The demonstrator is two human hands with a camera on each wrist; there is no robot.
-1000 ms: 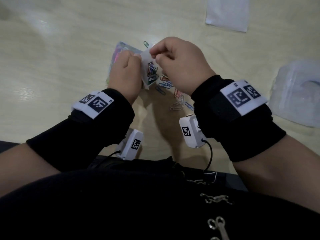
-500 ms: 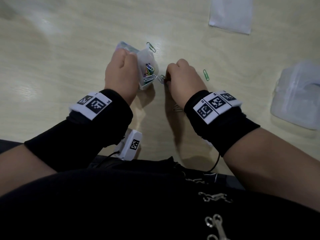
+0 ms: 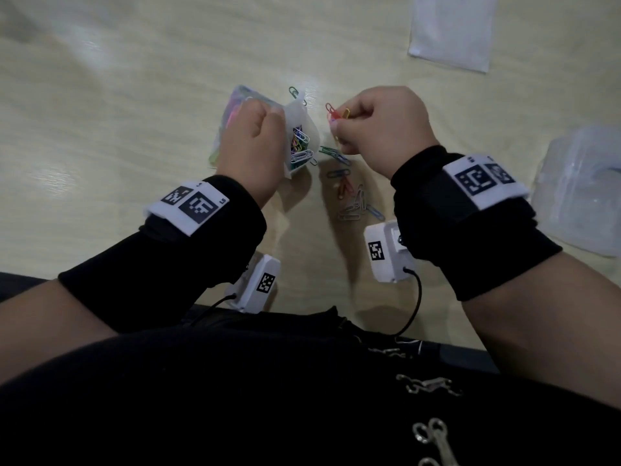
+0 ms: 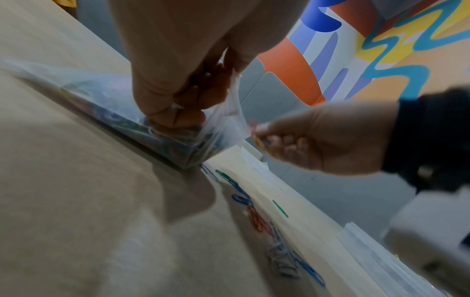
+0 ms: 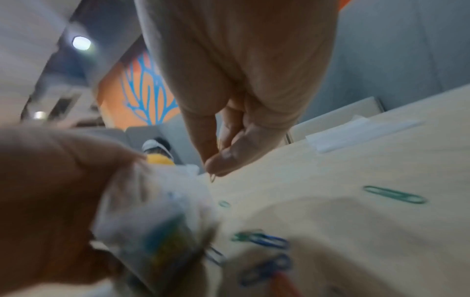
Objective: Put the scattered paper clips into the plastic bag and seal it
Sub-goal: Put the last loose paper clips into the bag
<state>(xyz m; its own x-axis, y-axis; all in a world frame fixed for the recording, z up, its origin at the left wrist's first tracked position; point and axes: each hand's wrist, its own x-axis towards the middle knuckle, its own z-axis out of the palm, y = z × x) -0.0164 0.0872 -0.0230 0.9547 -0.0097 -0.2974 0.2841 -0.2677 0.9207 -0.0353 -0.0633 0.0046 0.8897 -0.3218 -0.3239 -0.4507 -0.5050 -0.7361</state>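
Observation:
My left hand (image 3: 255,139) grips the rim of a small clear plastic bag (image 3: 300,129) and holds its mouth open; the bag holds several coloured paper clips. The same bag (image 4: 178,140) rests with its bottom corner on the table. My right hand (image 3: 376,129) is raised just right of the bag's mouth and pinches a few red and orange paper clips (image 3: 337,114) between thumb and fingers. Several loose clips (image 3: 353,200) lie on the table between my wrists, blue, red and silver ones. A green clip (image 5: 394,194) lies apart to the right.
A second clear bag with coloured contents (image 3: 232,109) lies flat under my left hand. A white sheet (image 3: 452,28) sits at the back right. A clear plastic container (image 3: 581,193) stands at the right edge. The table's front edge runs by my body.
My right hand was down on the table among the loose clips half a second ago; now it has risen with a few clips and is beside the bag's mouth. The left hand has kept hold of the bag.

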